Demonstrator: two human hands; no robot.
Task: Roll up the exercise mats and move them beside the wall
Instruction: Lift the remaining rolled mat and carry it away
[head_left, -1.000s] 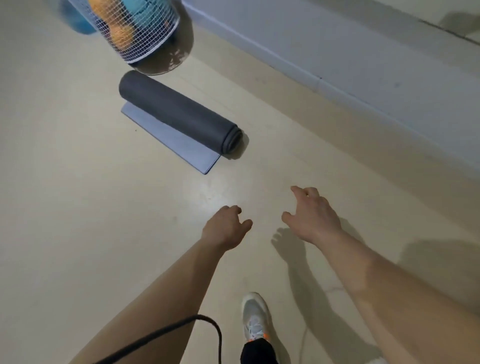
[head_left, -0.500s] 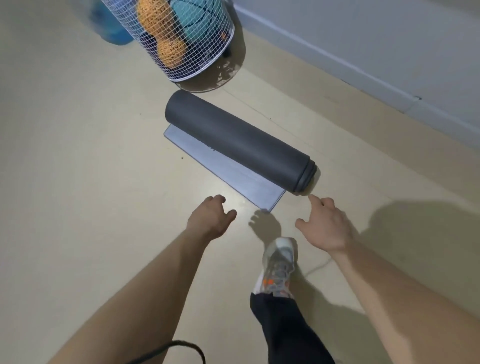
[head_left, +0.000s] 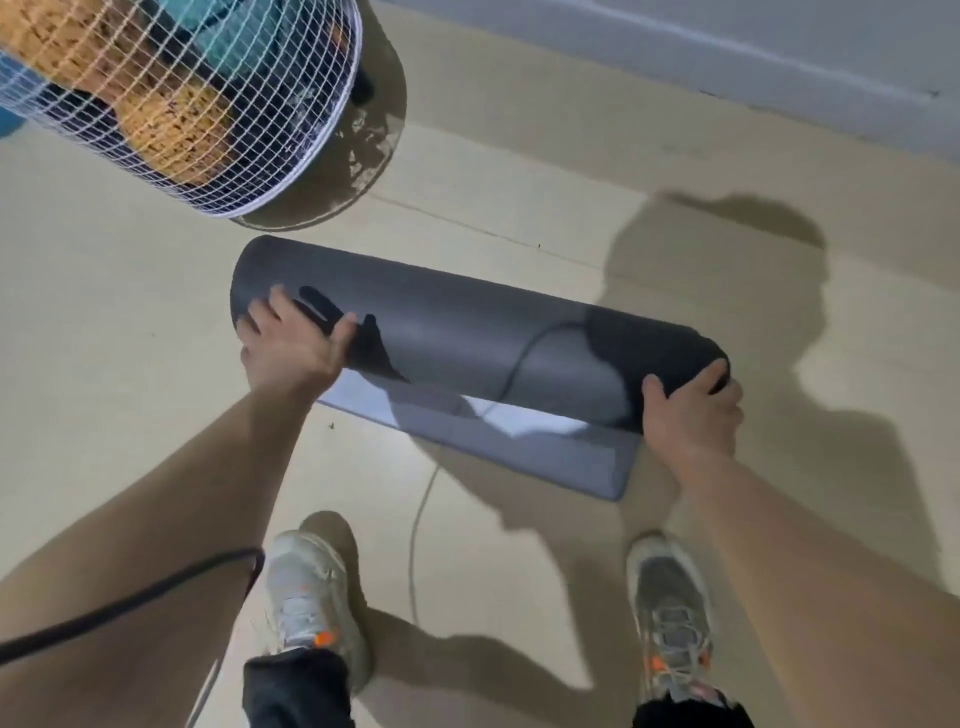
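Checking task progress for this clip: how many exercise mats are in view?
1. A grey mat, mostly rolled, lies on the floor beside the wire basket, left hand and right hand gripping its two ends. Others may be out of frame.

Wire basket (head_left: 311, 156): top and left side cut by frame edge. Balls (head_left: 171, 130) inside blurred behind mesh; count unclear. Blue object (head_left: 8, 124) at left edge: sliver only, unidentifiable. Mat (head_left: 467, 332): right end face mostly covered by right hand (head_left: 691, 415); its fingertips curl out of sight round roll end. Left hand (head_left: 291, 348): palm hidden against roll. Both forearms run off bottom edge. Black cable (head_left: 130, 603) exits left edge, ends unseen. Speck (head_left: 331, 427) near mat flap: too small to identify.
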